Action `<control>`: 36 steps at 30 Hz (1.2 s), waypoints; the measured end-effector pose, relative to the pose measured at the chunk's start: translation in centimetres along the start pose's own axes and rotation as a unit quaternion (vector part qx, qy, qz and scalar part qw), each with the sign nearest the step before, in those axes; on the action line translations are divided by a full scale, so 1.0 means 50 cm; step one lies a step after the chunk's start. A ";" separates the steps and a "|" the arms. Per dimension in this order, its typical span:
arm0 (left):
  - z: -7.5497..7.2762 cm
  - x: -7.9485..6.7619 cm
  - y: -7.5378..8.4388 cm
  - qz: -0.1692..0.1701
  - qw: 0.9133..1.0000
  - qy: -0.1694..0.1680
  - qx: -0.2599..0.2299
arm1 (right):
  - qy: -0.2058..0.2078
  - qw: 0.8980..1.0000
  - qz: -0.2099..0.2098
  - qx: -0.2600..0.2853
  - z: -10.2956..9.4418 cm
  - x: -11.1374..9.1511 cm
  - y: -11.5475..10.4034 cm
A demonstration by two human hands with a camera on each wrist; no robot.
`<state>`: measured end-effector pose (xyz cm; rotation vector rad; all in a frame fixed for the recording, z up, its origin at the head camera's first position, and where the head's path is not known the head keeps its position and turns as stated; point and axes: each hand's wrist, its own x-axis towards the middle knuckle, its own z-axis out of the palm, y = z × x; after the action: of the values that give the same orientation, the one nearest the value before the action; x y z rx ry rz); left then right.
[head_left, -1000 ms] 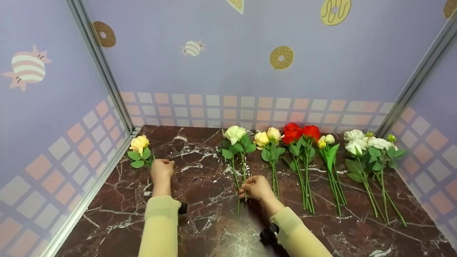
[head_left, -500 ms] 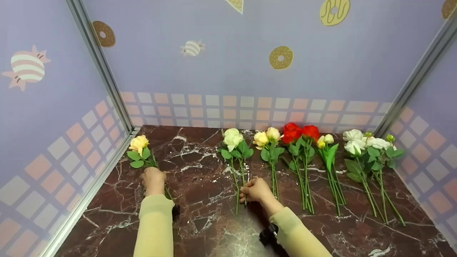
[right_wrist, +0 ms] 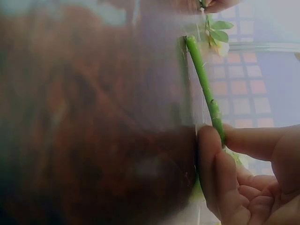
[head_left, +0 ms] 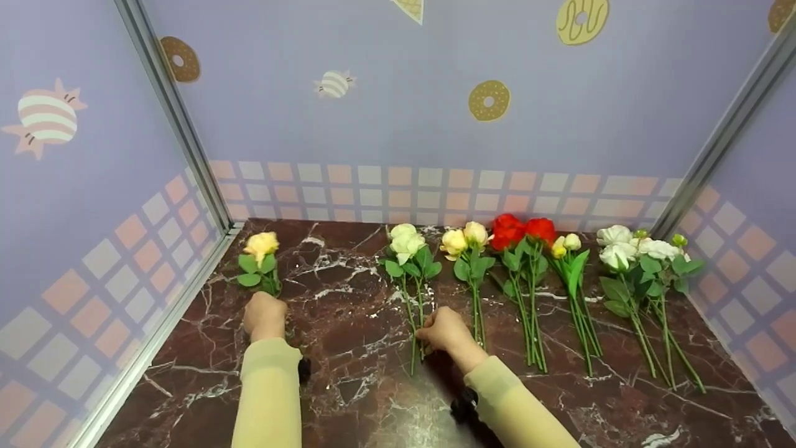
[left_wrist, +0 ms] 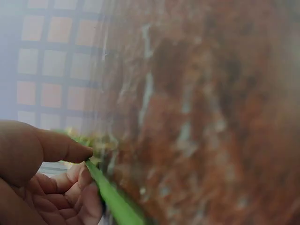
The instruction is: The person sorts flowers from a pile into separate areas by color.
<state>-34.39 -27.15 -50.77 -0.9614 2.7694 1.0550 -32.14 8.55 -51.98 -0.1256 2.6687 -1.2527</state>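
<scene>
My left hand [head_left: 265, 316] pinches the stem of a yellow rose [head_left: 261, 244] at the far left of the table. The left wrist view has thumb and finger meeting on that green stem [left_wrist: 115, 199], the bloom blurred behind. Near the middle, my right hand [head_left: 443, 328] grips the lower stem of one of two pale green-white roses [head_left: 407, 242] lying side by side. Its cut stem end [right_wrist: 201, 70] sticks out past the thumb and fingers in the right wrist view, close over the dark tabletop.
To the right lie pale yellow roses [head_left: 465, 240], red flowers [head_left: 524, 232], a yellow and white tulip bunch [head_left: 566, 246] and white flowers [head_left: 628, 252], all stems toward me. Patterned walls [head_left: 398, 124] enclose the marble table [head_left: 348, 398] at back and sides.
My left hand has slid left and nearer along the yellow rose, whose bloom has swung right. The pale green-white roses have drawn slightly closer together; my right hand has shifted slightly.
</scene>
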 end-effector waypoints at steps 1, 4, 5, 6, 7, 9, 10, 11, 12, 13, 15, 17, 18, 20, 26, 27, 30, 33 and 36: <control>-0.003 0.000 0.001 -0.002 1.000 -0.005 -0.006 | 0.003 1.000 -0.002 -0.010 0.000 0.000 -0.001; -0.008 -0.001 0.003 -0.010 0.998 -0.033 -0.055 | 0.011 1.000 -0.005 -0.027 0.000 0.000 -0.003; -0.008 -0.001 0.003 -0.014 0.995 -0.048 -0.091 | 0.012 1.000 -0.005 -0.028 0.000 0.000 -0.003; -0.008 -0.001 0.004 -0.018 0.989 -0.064 -0.131 | 0.012 1.000 -0.006 -0.028 0.000 0.000 -0.003; -0.008 0.000 0.004 -0.025 0.980 -0.083 -0.177 | 0.012 1.000 -0.008 -0.028 0.000 0.000 -0.003; -0.005 0.000 0.004 -0.045 0.954 -0.120 -0.271 | 0.011 0.999 -0.010 -0.032 0.001 0.000 -0.004; -0.004 -0.001 0.005 -0.055 0.938 -0.136 -0.314 | 0.011 0.999 -0.012 -0.036 0.001 0.000 -0.004; -0.003 -0.001 0.006 -0.061 0.926 -0.146 -0.344 | 0.013 0.999 -0.015 -0.040 0.000 0.000 -0.004; -0.002 -0.002 0.006 -0.065 0.916 -0.155 -0.365 | 0.013 0.999 -0.016 -0.044 0.000 0.000 -0.004; -0.002 -0.003 0.007 -0.069 0.907 -0.163 -0.381 | 0.015 0.999 -0.016 -0.046 0.000 0.000 -0.005; 0.000 -0.005 0.009 -0.067 0.898 -0.173 -0.398 | 0.016 0.998 -0.012 -0.052 0.000 0.001 -0.005; 0.003 -0.007 0.010 -0.063 0.894 -0.177 -0.407 | 0.015 0.998 -0.010 -0.054 0.000 0.001 -0.005; 0.004 -0.008 0.011 -0.060 0.892 -0.177 -0.412 | 0.014 0.998 -0.007 -0.054 0.000 0.002 -0.005; 0.009 -0.011 0.016 -0.053 0.888 -0.176 -0.421 | 0.013 0.998 -0.006 -0.055 -0.001 0.002 -0.005; 0.019 -0.025 0.037 -0.024 0.887 -0.162 -0.432 | 0.016 0.999 -0.006 -0.037 -0.002 0.003 -0.005; 0.020 -0.027 0.041 -0.020 0.885 -0.161 -0.436 | 0.016 0.999 -0.008 -0.036 -0.001 0.003 -0.004; 0.022 -0.033 0.055 -0.012 0.884 -0.166 -0.438 | 0.020 0.999 -0.015 -0.040 -0.002 0.003 -0.003; 0.024 -0.040 0.070 -0.006 0.883 -0.170 -0.437 | 0.029 0.998 -0.024 -0.045 -0.003 0.001 -0.005; 0.026 -0.050 0.088 0.006 0.883 -0.175 -0.435 | 0.041 0.998 -0.029 -0.033 -0.004 -0.002 -0.010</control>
<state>-35.06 -22.47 -48.57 -0.6574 1.9648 2.2801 -32.08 8.38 -51.45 -0.1664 2.7968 -1.2125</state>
